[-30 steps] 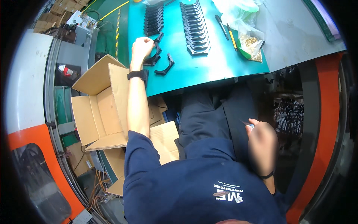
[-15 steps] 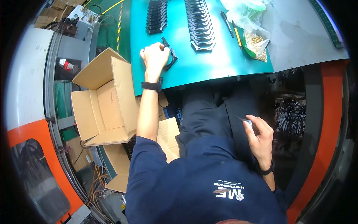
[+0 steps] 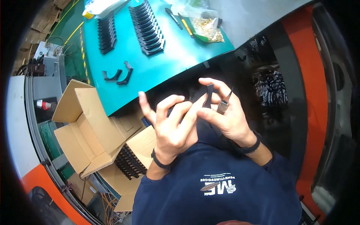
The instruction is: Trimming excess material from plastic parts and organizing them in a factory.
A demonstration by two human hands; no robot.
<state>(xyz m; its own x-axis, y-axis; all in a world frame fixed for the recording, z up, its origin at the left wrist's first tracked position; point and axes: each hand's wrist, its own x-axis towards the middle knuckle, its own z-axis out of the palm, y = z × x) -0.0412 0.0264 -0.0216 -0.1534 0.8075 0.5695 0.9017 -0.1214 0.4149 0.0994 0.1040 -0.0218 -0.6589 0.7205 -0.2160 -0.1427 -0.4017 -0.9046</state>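
My left hand [image 3: 174,125] is raised over my lap, its thumb and index finger pinching a black curved plastic part [image 3: 209,93]; the other fingers are spread. Most of that part hides behind the fingers. Close against it, my right hand [image 3: 234,120] is closed on a small pointed blade with a silvery grip [image 3: 222,107], its tip pointing up. The right fingertips also reach round the black part. On the teal table mat [image 3: 157,80] lie two loose black curved parts [image 3: 126,73], apart from both hands.
Two rows of nested black curved parts [image 3: 147,30] stand farther back on the mat. Right of them lie a black pen [image 3: 173,18], a yellow pen-like tool [image 3: 186,26] and a bag of brass-coloured pieces [image 3: 208,30]. Open cardboard boxes [image 3: 95,120] stand at left, one holding black parts.
My left hand has come back from the mat to over my lap with a black curved part. My right hand has risen to meet it, still holding the blade. The view has turned.
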